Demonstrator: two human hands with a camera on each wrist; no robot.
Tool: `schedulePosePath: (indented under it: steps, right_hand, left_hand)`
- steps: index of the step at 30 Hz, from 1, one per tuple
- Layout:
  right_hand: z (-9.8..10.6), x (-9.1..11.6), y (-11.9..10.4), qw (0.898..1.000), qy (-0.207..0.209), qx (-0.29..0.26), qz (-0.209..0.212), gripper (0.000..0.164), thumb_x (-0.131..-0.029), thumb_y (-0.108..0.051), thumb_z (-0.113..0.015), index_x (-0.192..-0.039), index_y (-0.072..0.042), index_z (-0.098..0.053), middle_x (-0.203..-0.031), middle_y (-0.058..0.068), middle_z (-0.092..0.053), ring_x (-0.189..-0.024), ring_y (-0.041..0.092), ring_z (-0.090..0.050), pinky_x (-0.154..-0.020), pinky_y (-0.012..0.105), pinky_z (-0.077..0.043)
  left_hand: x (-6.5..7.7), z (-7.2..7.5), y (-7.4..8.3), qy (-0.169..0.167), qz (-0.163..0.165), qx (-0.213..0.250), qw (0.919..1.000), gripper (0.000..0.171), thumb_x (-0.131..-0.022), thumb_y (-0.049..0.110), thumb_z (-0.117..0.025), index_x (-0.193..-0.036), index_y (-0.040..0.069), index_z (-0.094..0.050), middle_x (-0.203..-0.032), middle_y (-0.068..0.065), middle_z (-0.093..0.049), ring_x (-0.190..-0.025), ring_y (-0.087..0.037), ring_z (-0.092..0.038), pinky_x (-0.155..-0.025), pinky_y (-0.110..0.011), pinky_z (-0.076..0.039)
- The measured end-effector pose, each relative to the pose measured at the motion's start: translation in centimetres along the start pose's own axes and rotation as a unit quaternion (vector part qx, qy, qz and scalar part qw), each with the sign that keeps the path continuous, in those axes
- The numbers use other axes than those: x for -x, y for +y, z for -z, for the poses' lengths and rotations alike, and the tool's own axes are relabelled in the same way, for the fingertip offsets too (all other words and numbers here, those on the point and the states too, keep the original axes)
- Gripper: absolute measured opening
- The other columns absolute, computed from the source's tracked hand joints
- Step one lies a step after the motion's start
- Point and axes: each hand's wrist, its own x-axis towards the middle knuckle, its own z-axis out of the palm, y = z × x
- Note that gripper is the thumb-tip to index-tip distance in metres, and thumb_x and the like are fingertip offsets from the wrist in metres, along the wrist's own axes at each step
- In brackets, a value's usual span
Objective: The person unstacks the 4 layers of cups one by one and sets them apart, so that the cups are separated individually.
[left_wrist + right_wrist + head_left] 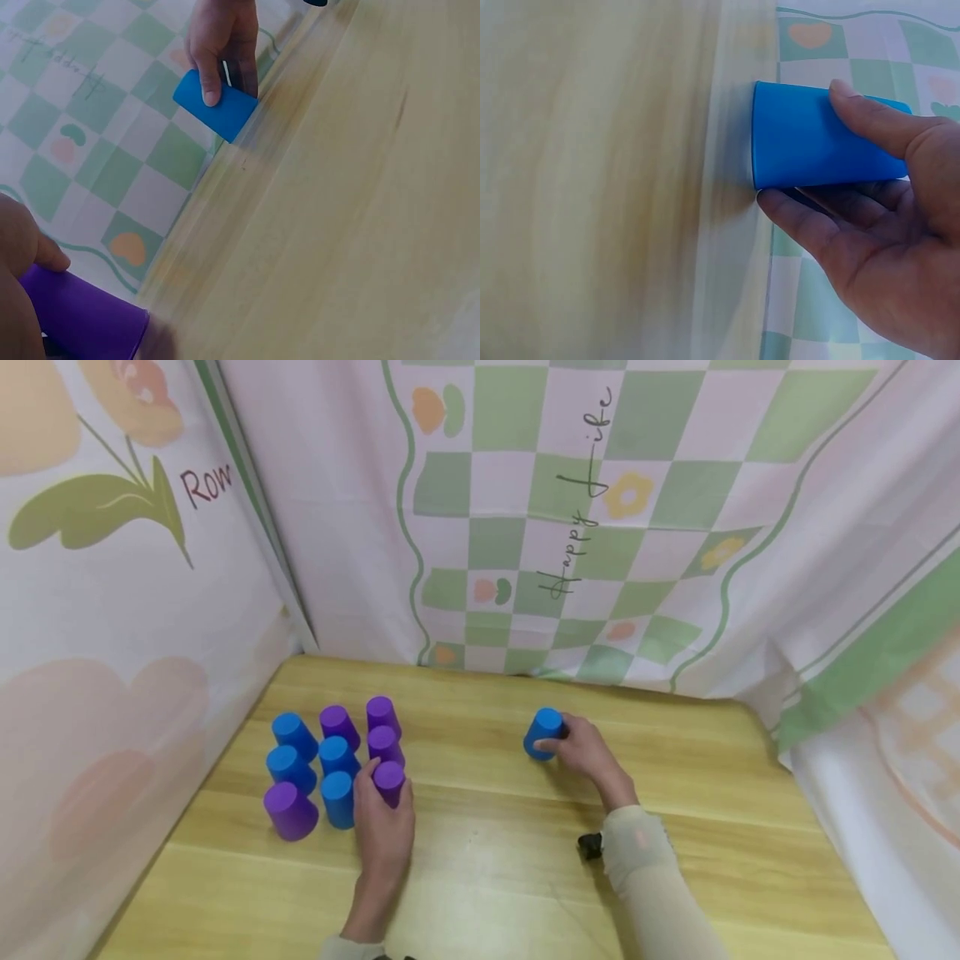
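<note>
My left hand (385, 831) grips a purple cup (389, 782), upside down at the near right corner of a block of cups. The left wrist view shows a thumb along the side of that purple cup (90, 315). Off to the right, my right hand (590, 753) holds a blue cup (543, 732), also bottom up, apart from the others. In the right wrist view the thumb lies on one side of this blue cup (810, 139) and the fingers on the other; its rim is at the tabletop.
Beside the left hand, upturned blue cups (338, 802) and purple cups (291, 812) stand in three columns on the wooden table (480, 868). A small black object (590, 846) is by the right sleeve. A checkered curtain (498, 543) hangs behind the table.
</note>
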Motion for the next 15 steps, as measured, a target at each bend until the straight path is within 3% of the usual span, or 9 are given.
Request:
schedulePosePath:
  steps: [9,15]
  right_hand:
    - [0.0,0.0,0.4,1.000,-0.002,-0.008,-0.003,0.048,-0.099,-0.031,-0.075,-0.133,0.000,-0.063,-0.135,0.025,-0.067,-0.125,0.043,-0.063,-0.105,0.061,-0.053]
    - [-0.1,-0.1,0.3,1.000,-0.003,-0.021,-0.011,0.054,-0.098,-0.032,-0.075,-0.138,0.001,-0.060,-0.139,0.026,-0.064,-0.130,0.046,-0.060,-0.109,0.064,-0.050]
  left_hand:
    - [0.1,-0.1,0.4,-0.013,0.006,-0.010,0.9998,0.057,-0.104,0.009,-0.065,-0.154,0.005,-0.039,-0.155,-0.018,-0.047,-0.147,-0.038,-0.044,-0.125,-0.059,-0.035]
    - [0.5,0.3,1.0,0.005,-0.032,-0.018,0.9993,0.058,-0.103,0.008,-0.066,-0.154,0.005,-0.040,-0.151,-0.018,-0.048,-0.144,-0.037,-0.047,-0.123,-0.058,-0.038]
